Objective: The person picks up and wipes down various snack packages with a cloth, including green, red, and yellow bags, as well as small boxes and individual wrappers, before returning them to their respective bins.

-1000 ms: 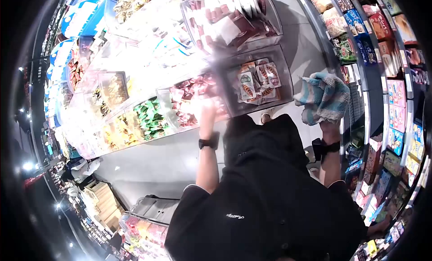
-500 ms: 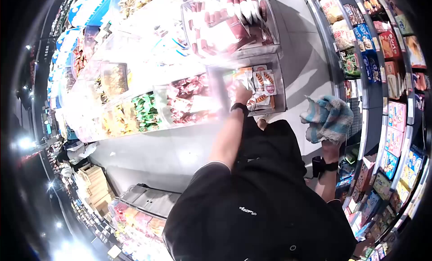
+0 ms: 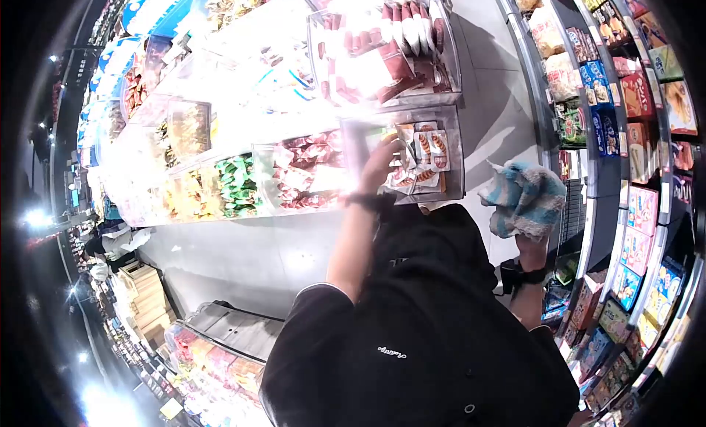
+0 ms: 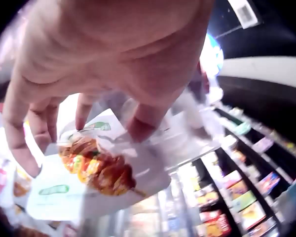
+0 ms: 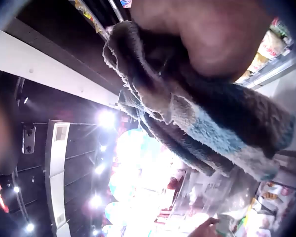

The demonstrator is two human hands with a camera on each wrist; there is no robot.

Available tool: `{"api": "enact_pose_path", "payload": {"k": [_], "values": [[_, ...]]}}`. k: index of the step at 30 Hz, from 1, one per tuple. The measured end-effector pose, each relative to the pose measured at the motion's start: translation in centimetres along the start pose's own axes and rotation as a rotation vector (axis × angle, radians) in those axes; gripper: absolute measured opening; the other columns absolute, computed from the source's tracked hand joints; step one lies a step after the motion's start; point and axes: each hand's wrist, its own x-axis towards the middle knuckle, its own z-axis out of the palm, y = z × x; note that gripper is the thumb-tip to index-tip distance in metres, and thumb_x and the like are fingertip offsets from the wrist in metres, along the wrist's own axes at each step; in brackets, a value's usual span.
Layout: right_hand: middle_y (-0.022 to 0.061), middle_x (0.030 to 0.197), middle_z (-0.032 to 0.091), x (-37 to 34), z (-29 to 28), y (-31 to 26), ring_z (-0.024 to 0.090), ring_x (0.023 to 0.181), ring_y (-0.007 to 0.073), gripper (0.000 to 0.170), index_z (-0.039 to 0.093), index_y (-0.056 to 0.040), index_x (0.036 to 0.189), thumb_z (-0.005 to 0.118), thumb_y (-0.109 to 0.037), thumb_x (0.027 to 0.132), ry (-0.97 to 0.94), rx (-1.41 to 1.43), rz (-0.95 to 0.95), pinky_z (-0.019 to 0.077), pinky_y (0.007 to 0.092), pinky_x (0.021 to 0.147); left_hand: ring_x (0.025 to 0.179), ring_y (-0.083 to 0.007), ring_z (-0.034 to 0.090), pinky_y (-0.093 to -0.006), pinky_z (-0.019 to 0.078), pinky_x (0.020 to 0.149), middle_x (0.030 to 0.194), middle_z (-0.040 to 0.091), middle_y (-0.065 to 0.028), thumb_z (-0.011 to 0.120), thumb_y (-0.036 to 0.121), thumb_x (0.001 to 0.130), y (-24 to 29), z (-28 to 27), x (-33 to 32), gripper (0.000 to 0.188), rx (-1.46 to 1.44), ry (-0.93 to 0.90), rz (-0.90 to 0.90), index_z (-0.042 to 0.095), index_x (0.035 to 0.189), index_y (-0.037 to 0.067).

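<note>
My left hand (image 3: 379,164) is at the left side of a clear plastic bin (image 3: 457,158). In the left wrist view, its thumb and fingers pinch a white snack packet (image 4: 108,170) printed with a picture of skewered food. More snack packets (image 3: 432,149) of a similar look lie in the bin beside the hand. Off to the right, my right hand (image 3: 531,244) grips a bunched blue-and-white striped towel (image 3: 526,199). Folds of the towel hang below that hand in the right wrist view, covering most of its fingers.
Left of the bin run compartments of pink-wrapped sweets (image 3: 305,169) and green-wrapped sweets (image 3: 237,183). Behind it stands a bin of dark red packets (image 3: 393,59). Shelves of boxed snacks (image 3: 636,158) line the right side. A wooden crate (image 3: 147,298) sits at lower left.
My left hand moved right from the pink-wrapped sweets into the bin of packets, then drew slightly left with a packet. My right hand still holds the towel, now lower in view than at first.
</note>
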Motion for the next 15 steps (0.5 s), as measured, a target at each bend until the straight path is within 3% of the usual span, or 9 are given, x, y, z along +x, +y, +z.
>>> {"api": "enact_pose_path", "payload": {"k": [1,3,5,6,8,10,12,13,15], "values": [[0.0113,0.136,0.046,1.5,0.9,-1.3,0.047,0.122,0.027,0.068,0.034,-0.0053,0.139,0.07,-0.02,0.083,-0.028,0.414,0.132,0.0362,0.0409,0.106,0.083,-0.0164,0.061,-0.0318,0.0524,0.067,0.09,0.063,-0.0045,0.048,0.024,0.091,0.7,0.9,-0.4,0.034,-0.001,0.023,-0.036,0.055,0.12,0.007],[0.0124,0.132,0.049,3.5,3.2,-3.8,0.053,0.117,0.0259,0.069,0.035,-0.0048,0.138,0.073,-0.016,0.082,-0.089,0.87,0.251,0.0419,0.039,0.1,0.082,-0.0211,0.064,-0.0346,0.054,0.07,0.09,0.065,-0.0097,0.044,0.021,0.091,3.5,3.7,-4.7,0.035,-0.283,-0.017,-0.076,0.055,0.119,0.003],[0.0127,0.13,0.051,5.3,6.3,-8.1,0.056,0.112,0.0236,0.061,0.038,-0.003,0.136,0.069,-0.018,0.085,-0.073,0.593,0.059,0.0452,0.0366,0.096,0.088,-0.0235,0.065,-0.0364,0.0546,0.073,0.1,0.066,-0.0128,0.043,0.021,0.091,4.9,5.8,-7.3,0.037,-0.456,-0.135,-0.076,0.054,0.119,0.001],[0.0126,0.128,0.052,6.1,7.9,-10.0,0.057,0.11,0.0224,0.057,0.039,-0.0018,0.134,0.067,-0.018,0.087,-0.067,0.833,0.096,0.0468,0.0355,0.094,0.091,-0.0241,0.064,-0.0374,0.0534,0.079,0.109,0.064,-0.0137,0.04,0.022,0.092,5.5,7.5,-8.7,0.039,-0.479,-0.064,-0.041,0.052,0.121,-0.001],[0.0118,0.126,0.053,7.2,10.6,-14.1,0.055,0.111,0.0218,0.038,0.038,0.0009,0.133,0.045,-0.015,0.1,-0.088,0.74,0.005,0.0462,0.0378,0.096,0.097,-0.0248,0.062,-0.0382,0.0491,0.087,0.113,0.062,-0.0142,0.043,0.034,0.092,6.4,10.1,-10.7,0.05,-0.452,-0.084,0.046,0.049,0.128,-0.001],[0.0171,0.128,0.052,8.5,12.3,-15.8,0.052,0.118,0.0288,0.031,0.04,0.0016,0.126,0.044,-0.008,0.097,-0.218,0.526,-0.257,0.0425,0.0407,0.1,0.105,-0.023,0.059,-0.0365,0.047,0.092,0.12,0.058,-0.014,0.037,0.025,0.097,5.7,11.1,-11.6,0.042,-0.643,-0.16,0.042,0.047,0.127,-0.002],[0.0231,0.13,0.051,9.2,14.2,-18.6,0.049,0.124,0.0369,0.024,0.043,0.0019,0.118,0.045,-0.001,0.094,-0.178,0.306,-0.451,0.039,0.0432,0.103,0.113,-0.0225,0.054,-0.0355,0.0424,0.098,0.124,0.055,-0.0124,0.035,0.032,0.1,5.7,13.5,-12.0,0.047,-0.47,-0.173,0.193,0.043,0.133,-0.001],[0.0266,0.132,0.049,9.7,14.5,-19.1,0.044,0.128,0.0423,0.024,0.044,0.0015,0.111,0.049,0.006,0.088,-0.172,0.29,-0.482,0.0379,0.0435,0.104,0.115,-0.022,0.053,-0.0352,0.0409,0.1,0.126,0.054,-0.0116,0.034,0.033,0.1,4.8,13.7,-12.2,0.048,-0.617,-0.18,0.188,0.041,0.135,0.0],[0.0256,0.131,0.05,10.6,14.9,-19.2,0.05,0.122,0.0394,0.023,0.044,0.0009,0.114,0.048,0.0,0.092,-0.075,0.326,-0.5,0.0398,0.0414,0.101,0.124,-0.0216,0.046,-0.0351,0.0368,0.104,0.136,0.046,-0.0107,0.029,0.037,0.103,4.4,14.5,-12.6,0.053,-0.798,-0.227,0.163,0.031,0.142,0.002]]}}
